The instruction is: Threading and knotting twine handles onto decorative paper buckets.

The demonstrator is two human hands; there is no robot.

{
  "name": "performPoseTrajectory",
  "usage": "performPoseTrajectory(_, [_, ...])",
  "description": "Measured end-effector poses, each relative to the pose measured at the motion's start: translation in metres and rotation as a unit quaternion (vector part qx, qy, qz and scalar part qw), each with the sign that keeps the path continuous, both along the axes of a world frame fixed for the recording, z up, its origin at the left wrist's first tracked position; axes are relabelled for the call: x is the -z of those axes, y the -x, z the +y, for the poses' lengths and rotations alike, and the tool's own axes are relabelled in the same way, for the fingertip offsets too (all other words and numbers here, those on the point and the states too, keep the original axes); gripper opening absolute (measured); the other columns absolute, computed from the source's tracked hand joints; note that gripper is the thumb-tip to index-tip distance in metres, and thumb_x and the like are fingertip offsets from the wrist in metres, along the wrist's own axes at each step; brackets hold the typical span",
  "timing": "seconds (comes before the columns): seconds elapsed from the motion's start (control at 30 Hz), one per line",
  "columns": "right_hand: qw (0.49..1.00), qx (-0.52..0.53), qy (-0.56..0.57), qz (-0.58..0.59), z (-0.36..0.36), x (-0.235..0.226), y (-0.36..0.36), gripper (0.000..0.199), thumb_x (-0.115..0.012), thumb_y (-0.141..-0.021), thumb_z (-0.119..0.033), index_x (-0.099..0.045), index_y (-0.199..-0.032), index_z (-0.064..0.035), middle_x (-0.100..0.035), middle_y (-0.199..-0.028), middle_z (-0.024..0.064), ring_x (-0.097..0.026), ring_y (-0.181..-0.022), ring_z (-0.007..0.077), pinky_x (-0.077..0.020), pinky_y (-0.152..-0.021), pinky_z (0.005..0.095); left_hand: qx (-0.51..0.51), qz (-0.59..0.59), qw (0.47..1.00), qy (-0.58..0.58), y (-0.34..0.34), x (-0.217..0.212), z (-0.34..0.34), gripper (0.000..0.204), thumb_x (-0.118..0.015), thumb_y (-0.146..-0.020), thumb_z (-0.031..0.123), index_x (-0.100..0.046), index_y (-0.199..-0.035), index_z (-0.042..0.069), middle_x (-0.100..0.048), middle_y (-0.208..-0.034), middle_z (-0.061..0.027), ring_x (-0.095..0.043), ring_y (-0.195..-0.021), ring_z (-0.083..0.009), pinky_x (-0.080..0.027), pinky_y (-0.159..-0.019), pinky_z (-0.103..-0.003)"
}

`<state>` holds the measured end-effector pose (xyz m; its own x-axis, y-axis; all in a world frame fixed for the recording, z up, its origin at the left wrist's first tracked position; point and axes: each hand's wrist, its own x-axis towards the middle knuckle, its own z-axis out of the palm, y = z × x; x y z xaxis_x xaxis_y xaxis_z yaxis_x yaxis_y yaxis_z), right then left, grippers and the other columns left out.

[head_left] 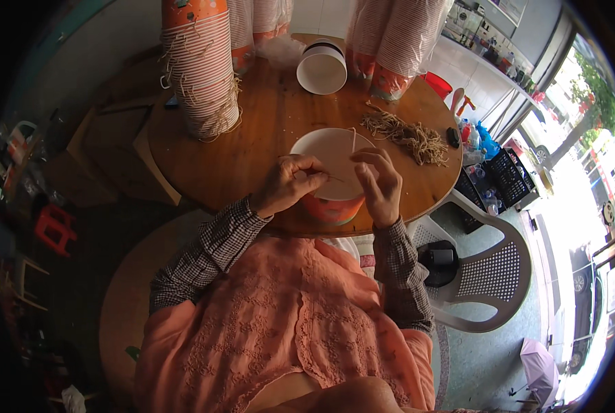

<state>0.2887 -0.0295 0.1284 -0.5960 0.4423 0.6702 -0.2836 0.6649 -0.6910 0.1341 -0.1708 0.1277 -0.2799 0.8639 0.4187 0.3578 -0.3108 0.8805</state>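
A round paper tub [331,210], orange outside and white inside, stands upright at the table's near edge between my hands. My left hand [288,184] is closed in a pinch over the tub's left side. From its fingertips a thin piece of cord [336,179] sticks out across the tub's mouth. Over the right rim, my right hand [380,180] has its fingers curled round toward the thumb. A pale cord end [353,140] runs from the tub's far rim down to those fingertips. How the cord passes between the two hands cannot be made out.
A tall stack of tubs [204,76] with cord loops rises at the left. Plastic-wrapped stacks [397,41] and a tipped white tub [322,71] stand behind. A bundle of loose cords [411,136] lies right on the wooden table [266,103]. A plastic chair [490,272] is at right.
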Motion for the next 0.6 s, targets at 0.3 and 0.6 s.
performPoseTrajectory(0.3, [0.992, 0.055, 0.063, -0.098, 0.017, 0.011, -0.004, 0.022, -0.062, -0.084, -0.005, -0.062, -0.105, 0.0015, -0.064, -0.107, 0.0113, -0.06, -0.1, 0.0198, -0.0448, -0.089, 0.0298, 0.077, 0.002, 0.997, 0.024, -0.004, -0.005, -0.001, 0.013, -0.059, -0.09, 0.011, -0.066, -0.089, 0.0, -0.065, -0.086, -0.0033, -0.061, -0.082, -0.0094, -0.05, -0.074, -0.023])
performPoseTrajectory(0.6, [0.99, 0.103, 0.0, 0.092, 0.044, 0.044, 0.05, 0.019, -0.057, -0.089, -0.004, -0.058, -0.107, -0.0007, -0.061, -0.109, 0.0104, -0.058, -0.103, 0.0203, -0.0441, -0.088, 0.028, -0.019, -0.023, 1.0, -0.006, 0.002, 0.009, 0.007, 0.014, -0.059, -0.091, 0.012, -0.065, -0.09, -0.001, -0.067, -0.086, -0.0037, -0.061, -0.079, -0.0077, -0.049, -0.074, -0.021])
